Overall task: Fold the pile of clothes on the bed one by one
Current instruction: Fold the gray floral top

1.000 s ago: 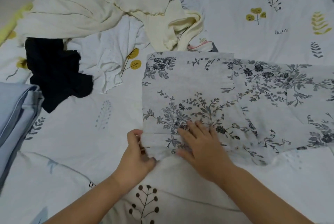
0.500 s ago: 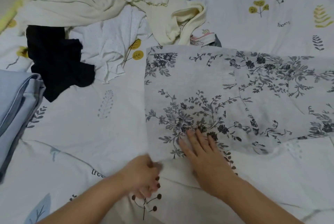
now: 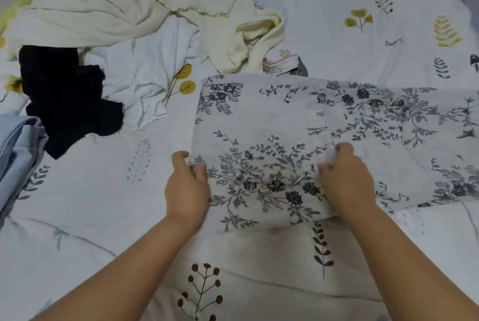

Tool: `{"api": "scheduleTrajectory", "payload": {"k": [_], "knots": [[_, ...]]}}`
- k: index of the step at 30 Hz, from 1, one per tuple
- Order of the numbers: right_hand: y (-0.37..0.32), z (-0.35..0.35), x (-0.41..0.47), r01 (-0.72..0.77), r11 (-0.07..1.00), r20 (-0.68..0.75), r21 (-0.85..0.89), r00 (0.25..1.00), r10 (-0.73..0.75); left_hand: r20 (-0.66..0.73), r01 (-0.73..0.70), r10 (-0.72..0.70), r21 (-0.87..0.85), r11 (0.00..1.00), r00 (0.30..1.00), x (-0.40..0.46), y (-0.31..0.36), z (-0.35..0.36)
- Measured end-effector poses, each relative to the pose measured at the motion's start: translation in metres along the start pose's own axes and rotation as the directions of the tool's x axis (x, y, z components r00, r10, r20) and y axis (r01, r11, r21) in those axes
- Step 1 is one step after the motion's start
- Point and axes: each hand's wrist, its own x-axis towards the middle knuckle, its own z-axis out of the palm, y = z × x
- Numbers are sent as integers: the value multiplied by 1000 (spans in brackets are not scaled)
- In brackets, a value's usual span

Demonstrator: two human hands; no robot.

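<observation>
While thin floral cloth (image 3: 272, 124) lies flat, left hand (image 3: 187, 188) and right hand (image 3: 346, 181) pinch it.

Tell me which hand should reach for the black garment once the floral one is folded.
Left, probably. The black garment lies on the bed's left side, and the left hand, pinching the floral garment's left edge, is nearer. The right hand would have to cross over.
</observation>
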Motion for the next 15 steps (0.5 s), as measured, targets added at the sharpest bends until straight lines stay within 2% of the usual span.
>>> {"api": "scheduleTrajectory", "payload": {"k": [2,4,5,6,7,8,10,12,15], "knots": [[5,-4,-3,92,996,-127,-16,987,-94,0,-17,17,21,1000,1000,0,-1,-5],[11,-3,-6,62,984,-74,-166,994,-76,115,63,-78,131,989,990,-1,3,0],[13,-2,-6,9,972,-28,-233,999,-16,156,112,-147,213,971,977,-1,6,3],[12,-1,-6,-38,966,-15,-255,999,35,157,101,-154,303,948,975,0,8,6],[8,-2,-6,-61,965,-36,-255,998,53,141,23,-83,381,924,987,3,9,11],[4,-2,-6,-43,964,-88,-261,996,21,126,-97,46,435,895,991,6,13,14],[-5,2,-1,27,954,-103,-298,993,-60,174,-333,284,497,801,943,9,24,25],[-6,10,11,4,966,-14,-257,1000,-8,314,-456,335,527,717,888,11,29,40],[-1,18,29,-36,993,36,-115,999,40,497,-545,263,591,595,827,13,28,65]]}}
